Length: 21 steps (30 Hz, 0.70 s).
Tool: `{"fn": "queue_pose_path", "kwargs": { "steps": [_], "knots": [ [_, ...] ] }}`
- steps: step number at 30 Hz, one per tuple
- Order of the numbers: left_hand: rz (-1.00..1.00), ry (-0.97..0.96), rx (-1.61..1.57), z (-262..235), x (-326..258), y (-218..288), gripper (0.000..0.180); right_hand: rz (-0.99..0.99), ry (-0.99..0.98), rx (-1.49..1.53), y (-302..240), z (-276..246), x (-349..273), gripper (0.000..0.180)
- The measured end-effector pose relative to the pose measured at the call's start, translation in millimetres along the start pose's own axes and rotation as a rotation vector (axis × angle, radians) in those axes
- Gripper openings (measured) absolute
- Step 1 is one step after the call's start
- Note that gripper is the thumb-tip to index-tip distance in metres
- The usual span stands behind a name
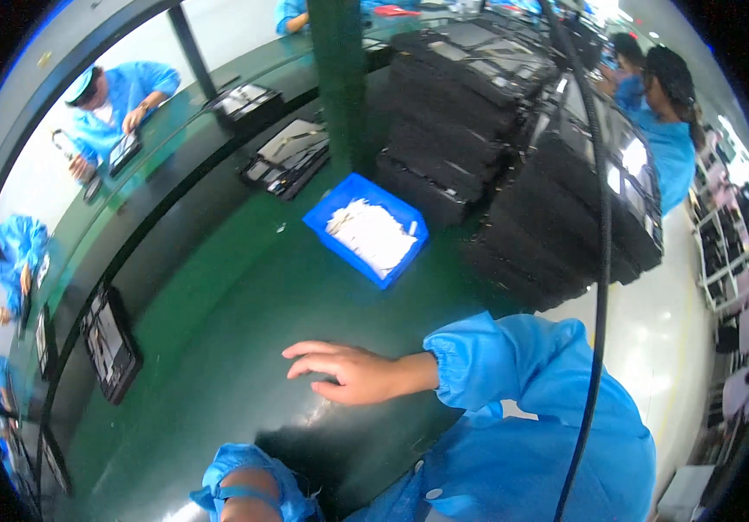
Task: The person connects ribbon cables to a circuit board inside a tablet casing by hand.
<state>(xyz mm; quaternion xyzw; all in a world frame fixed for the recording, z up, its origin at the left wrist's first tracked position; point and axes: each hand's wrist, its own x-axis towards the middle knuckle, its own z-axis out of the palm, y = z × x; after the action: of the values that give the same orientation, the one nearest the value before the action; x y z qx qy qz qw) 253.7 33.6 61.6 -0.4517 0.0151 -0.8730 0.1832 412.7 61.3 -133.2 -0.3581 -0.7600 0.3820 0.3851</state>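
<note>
Over the green tabletop (218, 331), my right hand (348, 372) reaches in from the right with its fingers stretched out and slightly bent. Nothing is in it. The nearest loose thing is a blue plastic bin (318, 217) beyond it, heaped with small white strips (373, 233). Of my left arm, a bunched blue sleeve (240, 459) and a bare wrist with a blue band (251, 493) show at the lower edge. The left hand itself lies outside the picture.
Tall stacks of black foam trays (566, 209) stand at the right and back. A tray of parts (292, 152) sits beside a green post (340, 87); another tray (112, 344) is at left. A black cable (601, 261) hangs at right. Co-workers in blue (118, 104) sit across.
</note>
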Motion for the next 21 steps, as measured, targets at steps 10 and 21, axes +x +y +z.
{"fn": "queue_pose_path", "kwargs": {
  "steps": [10, 21],
  "knots": [
    [-0.854, 0.133, -0.717, -19, 10, 2, 0.038, -0.032, -0.047, -0.049, 2, 7, 15, 0.033],
    [-0.789, -0.142, -0.416, -13, 3, 23, 0.032, 0.189, -0.045, -0.047, -13, 7, 10, 0.035]
  ]
}}
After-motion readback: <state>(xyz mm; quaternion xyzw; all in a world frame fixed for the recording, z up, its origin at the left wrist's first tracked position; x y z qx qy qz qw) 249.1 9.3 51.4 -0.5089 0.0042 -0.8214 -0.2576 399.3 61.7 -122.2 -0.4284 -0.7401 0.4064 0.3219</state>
